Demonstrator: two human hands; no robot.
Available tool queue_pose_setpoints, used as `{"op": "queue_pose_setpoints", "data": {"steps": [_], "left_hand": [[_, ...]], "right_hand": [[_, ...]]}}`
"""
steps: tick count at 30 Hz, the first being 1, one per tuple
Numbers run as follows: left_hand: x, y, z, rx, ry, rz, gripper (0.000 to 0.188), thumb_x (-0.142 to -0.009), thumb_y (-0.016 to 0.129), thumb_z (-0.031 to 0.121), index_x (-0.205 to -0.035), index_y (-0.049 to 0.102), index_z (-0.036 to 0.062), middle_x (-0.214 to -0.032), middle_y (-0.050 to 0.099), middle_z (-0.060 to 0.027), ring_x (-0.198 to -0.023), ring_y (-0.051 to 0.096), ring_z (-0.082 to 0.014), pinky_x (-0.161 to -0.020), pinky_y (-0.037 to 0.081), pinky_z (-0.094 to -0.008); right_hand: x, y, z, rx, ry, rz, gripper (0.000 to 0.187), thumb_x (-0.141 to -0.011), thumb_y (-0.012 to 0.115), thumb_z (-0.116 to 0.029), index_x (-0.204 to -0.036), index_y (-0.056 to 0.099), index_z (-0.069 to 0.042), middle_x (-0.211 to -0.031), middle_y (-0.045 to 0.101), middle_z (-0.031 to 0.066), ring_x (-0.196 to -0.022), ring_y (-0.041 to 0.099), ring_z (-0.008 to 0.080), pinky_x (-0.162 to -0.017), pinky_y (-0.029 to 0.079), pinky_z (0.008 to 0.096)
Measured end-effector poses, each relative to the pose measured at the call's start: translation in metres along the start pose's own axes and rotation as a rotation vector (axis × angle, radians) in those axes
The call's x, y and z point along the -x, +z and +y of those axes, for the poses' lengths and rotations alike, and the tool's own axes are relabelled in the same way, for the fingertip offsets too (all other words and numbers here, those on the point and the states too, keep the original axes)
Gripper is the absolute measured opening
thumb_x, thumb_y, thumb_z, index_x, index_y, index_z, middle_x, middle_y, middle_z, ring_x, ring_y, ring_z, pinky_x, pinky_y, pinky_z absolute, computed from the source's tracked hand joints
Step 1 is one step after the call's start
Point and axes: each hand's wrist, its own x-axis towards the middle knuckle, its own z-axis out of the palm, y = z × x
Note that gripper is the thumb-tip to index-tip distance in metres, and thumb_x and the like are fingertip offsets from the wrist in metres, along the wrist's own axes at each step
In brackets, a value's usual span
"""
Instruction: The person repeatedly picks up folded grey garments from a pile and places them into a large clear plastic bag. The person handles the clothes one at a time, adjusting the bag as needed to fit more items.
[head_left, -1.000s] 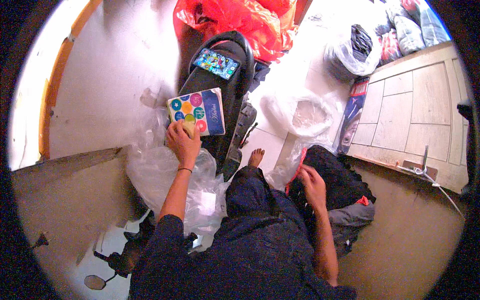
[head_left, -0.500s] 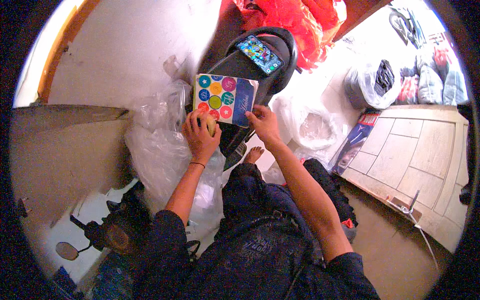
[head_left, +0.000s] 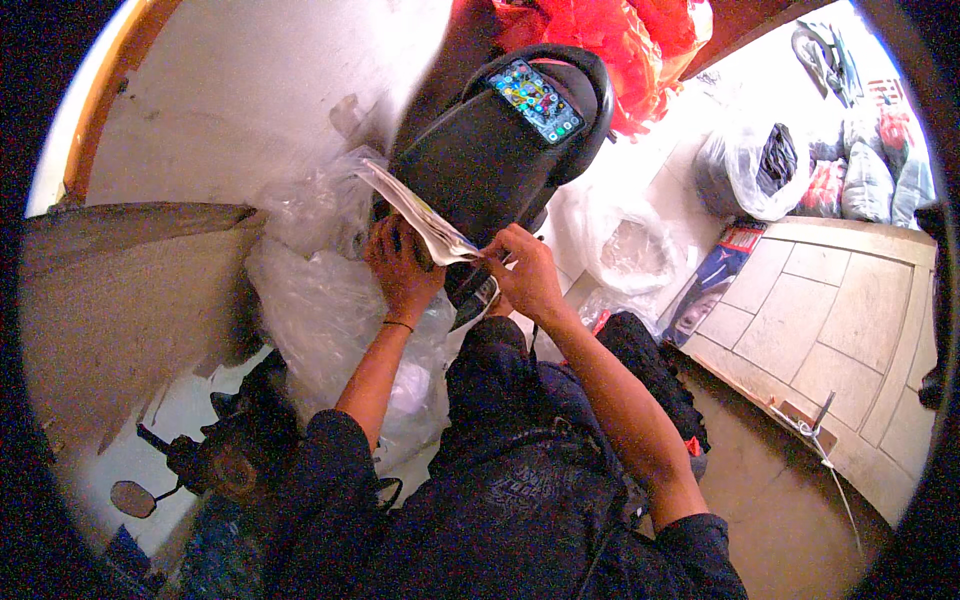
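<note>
Right hand (head_left: 530,275), at the centre of the frame, pinches the lower right end of the booklet (head_left: 415,212), which tilts nearly edge-on just left of centre. Close below, the left hand (head_left: 402,268) is curled (whether its fingers grip anything, I cannot tell). Turning or lifting the booklet seems the step in hand; the next move likely calls for a firm pinch, keeping the pages together. Clear plastic (head_left: 320,300) lies left of centre; beyond, toward the upper middle, a phone (head_left: 537,102) rests on the black seat (head_left: 470,150).
</note>
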Motion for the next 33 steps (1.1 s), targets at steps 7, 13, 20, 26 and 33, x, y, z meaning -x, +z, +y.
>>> {"op": "queue_pose_setpoints", "data": {"steps": [7, 13, 20, 26, 33], "left_hand": [[-0.005, -0.001, 0.002, 0.014, -0.055, -0.045, 0.069, -0.083, 0.077, 0.039, -0.140, 0.055, 0.0063, -0.144, 0.053, -0.0202, -0.138, 0.045, -0.0419, -0.115, 0.032, -0.0598], [-0.007, -0.008, 0.003, 0.105, -0.020, -0.061, 0.066, -0.085, 0.077, 0.039, -0.139, 0.056, 0.0065, -0.145, 0.052, -0.0182, -0.141, 0.042, -0.0403, -0.119, 0.029, -0.0590], [-0.014, -0.012, 0.007, 0.150, -0.004, -0.040, 0.058, -0.084, 0.081, 0.029, -0.137, 0.062, 0.0128, -0.143, 0.055, -0.0104, -0.139, 0.046, -0.0369, -0.116, 0.032, -0.0560], [-0.054, 0.002, 0.029, 0.098, 0.192, 0.061, 0.058, -0.087, 0.080, 0.032, -0.139, 0.063, 0.0140, -0.138, 0.060, -0.0108, -0.131, 0.054, -0.0350, -0.112, 0.038, -0.0545], [-0.054, 0.034, 0.024, 0.020, 0.286, -0.041, 0.061, -0.090, 0.079, 0.037, -0.138, 0.059, 0.0051, -0.137, 0.063, -0.0177, -0.132, 0.055, -0.0392, -0.114, 0.039, -0.0554]], "right_hand": [[0.012, 0.003, 0.014, -0.077, 0.047, -0.044, 0.016, -0.087, 0.080, -0.003, -0.093, 0.066, -0.002, -0.091, 0.065, 0.0077, -0.087, 0.069, 0.0215, -0.075, 0.058, 0.0362], [0.011, 0.011, 0.029, -0.243, 0.290, 0.081, 0.020, -0.092, 0.078, -0.006, -0.100, 0.060, -0.002, -0.098, 0.064, 0.0048, -0.093, 0.070, 0.0182, -0.075, 0.062, 0.0349], [-0.011, 0.000, 0.046, -0.038, 0.355, 0.050, 0.039, -0.095, 0.078, -0.035, -0.108, 0.065, -0.001, -0.091, 0.076, 0.0164, -0.078, 0.075, 0.0297, -0.072, 0.059, 0.0430], [0.044, -0.019, 0.074, -0.175, 0.440, -0.001, 0.046, -0.103, 0.069, -0.031, -0.137, 0.060, -0.002, -0.121, 0.073, 0.0146, -0.102, 0.074, 0.0238, -0.086, 0.059, 0.0363], [0.239, -0.088, 0.065, -0.204, 0.731, 0.057, 0.041, -0.103, 0.068, -0.033, -0.134, 0.063, -0.006, -0.114, 0.076, 0.0159, -0.099, 0.076, 0.0261, -0.086, 0.060, 0.0410]]}}
